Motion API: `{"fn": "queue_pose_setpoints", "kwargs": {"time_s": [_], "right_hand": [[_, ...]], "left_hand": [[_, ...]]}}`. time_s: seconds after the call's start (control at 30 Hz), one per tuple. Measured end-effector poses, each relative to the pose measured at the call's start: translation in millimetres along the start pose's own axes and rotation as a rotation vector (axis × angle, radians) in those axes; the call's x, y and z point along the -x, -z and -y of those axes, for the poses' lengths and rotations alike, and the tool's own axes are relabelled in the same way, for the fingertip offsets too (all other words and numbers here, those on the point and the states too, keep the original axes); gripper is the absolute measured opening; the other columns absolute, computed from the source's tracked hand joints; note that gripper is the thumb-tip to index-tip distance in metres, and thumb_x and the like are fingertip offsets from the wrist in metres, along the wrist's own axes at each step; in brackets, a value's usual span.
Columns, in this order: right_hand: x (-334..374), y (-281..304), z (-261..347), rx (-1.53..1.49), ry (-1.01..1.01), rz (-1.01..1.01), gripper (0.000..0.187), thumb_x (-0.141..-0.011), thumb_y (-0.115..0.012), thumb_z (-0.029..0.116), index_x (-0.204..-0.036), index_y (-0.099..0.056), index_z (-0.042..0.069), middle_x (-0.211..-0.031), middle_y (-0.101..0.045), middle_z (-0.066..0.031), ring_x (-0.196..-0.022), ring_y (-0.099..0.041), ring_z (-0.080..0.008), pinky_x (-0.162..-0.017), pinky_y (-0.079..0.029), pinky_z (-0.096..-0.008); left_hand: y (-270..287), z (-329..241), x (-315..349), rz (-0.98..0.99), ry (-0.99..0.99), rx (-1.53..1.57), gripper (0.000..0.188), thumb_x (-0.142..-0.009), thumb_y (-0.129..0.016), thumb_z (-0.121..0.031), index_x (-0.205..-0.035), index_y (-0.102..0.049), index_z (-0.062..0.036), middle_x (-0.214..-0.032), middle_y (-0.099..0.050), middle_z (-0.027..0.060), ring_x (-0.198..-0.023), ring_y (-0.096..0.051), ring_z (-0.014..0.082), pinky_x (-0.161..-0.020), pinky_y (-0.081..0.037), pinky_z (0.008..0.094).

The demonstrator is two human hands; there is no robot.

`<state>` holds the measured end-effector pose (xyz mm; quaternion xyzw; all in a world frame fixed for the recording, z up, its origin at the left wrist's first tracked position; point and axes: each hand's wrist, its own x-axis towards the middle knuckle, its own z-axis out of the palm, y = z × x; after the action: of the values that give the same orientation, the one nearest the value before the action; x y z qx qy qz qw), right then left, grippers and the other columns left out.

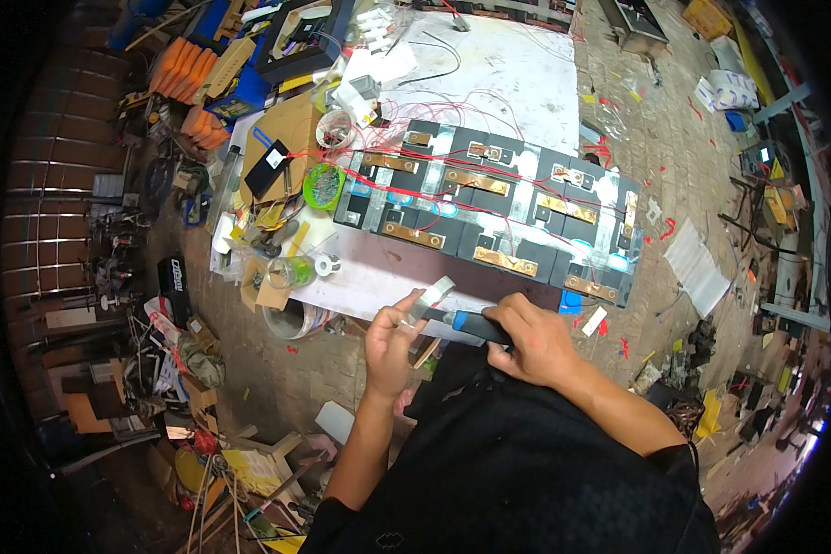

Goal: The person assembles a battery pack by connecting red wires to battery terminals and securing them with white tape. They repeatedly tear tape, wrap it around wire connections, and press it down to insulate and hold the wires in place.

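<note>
In front of my body, my left hand [393,343] is raised with its fingers pinched on a whitish, partly see-through piece [437,293]; its exact kind I cannot make out. My right hand [534,340] grips the handle of a black-and-blue utility knife [478,326]. The knife's narrow end points left and reaches close to the piece by my left fingers; whether they touch is unclear. Beyond both hands lies a battery pack [471,214] of dark cells, with copper busbars [506,261] on top and thin red wires [406,192] strung across it.
The pack rests on a white-covered table [517,65]. Toward its left side are a green bowl of small parts [324,186], a black phone-like device [268,167], a tape roll [326,266] and cardboard. A bucket [291,319] stands by the table edge. Clutter lies across the floor.
</note>
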<state>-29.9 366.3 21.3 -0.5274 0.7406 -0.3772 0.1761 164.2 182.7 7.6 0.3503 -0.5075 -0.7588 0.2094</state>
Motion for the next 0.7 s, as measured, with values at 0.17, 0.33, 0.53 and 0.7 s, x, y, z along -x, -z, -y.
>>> {"fn": "queue_pose_setpoints", "kwargs": {"time_s": [0.17,0.33,0.53,0.7], "right_hand": [[-4,-6,2,-0.006,-0.01,-0.013,0.048,-0.079,-0.083,0.017,-0.124,-0.069,0.008,-0.113,-0.067,-0.0111,-0.09,-0.072,-0.0334,-0.072,-0.06,-0.0438],[-4,-3,3,0.011,-0.004,-0.027,0.051,-0.081,-0.084,0.021,-0.127,-0.067,0.008,-0.113,-0.066,-0.0126,-0.092,-0.074,-0.0348,-0.075,-0.061,-0.0453],[2,8,-15,-0.037,-0.034,-0.139,0.048,-0.079,-0.084,0.018,-0.124,-0.07,0.008,-0.114,-0.07,-0.0124,-0.095,-0.075,-0.0359,-0.076,-0.062,-0.045],[34,-34,-78,0.008,-0.105,0.095,0.045,-0.081,-0.082,0.017,-0.124,-0.07,0.008,-0.114,-0.07,-0.0126,-0.099,-0.072,-0.0403,-0.086,-0.059,-0.0502]], "left_hand": [[-7,-5,2,-0.01,-0.012,-0.105,0.01,-0.102,-0.052,0.004,-0.095,-0.052,-0.0029,-0.152,-0.061,0.0299,-0.141,-0.058,0.0278,-0.119,-0.047,0.0408],[2,-11,4,0.003,-0.076,-0.23,0.012,-0.103,-0.041,0.001,-0.1,-0.053,-0.0008,-0.153,-0.057,0.0304,-0.141,-0.061,0.0351,-0.119,-0.053,0.0536],[49,-12,13,-0.017,-0.067,-0.36,0.012,-0.102,-0.042,0.001,-0.103,-0.054,0.0044,-0.148,-0.059,0.0286,-0.137,-0.063,0.0315,-0.12,-0.053,0.0529],[61,42,-1,-0.105,-0.083,-0.41,0.008,-0.097,-0.055,0.004,-0.098,-0.062,0.0001,-0.141,-0.068,0.0229,-0.147,-0.056,0.0359,-0.12,-0.042,0.0452]]}}
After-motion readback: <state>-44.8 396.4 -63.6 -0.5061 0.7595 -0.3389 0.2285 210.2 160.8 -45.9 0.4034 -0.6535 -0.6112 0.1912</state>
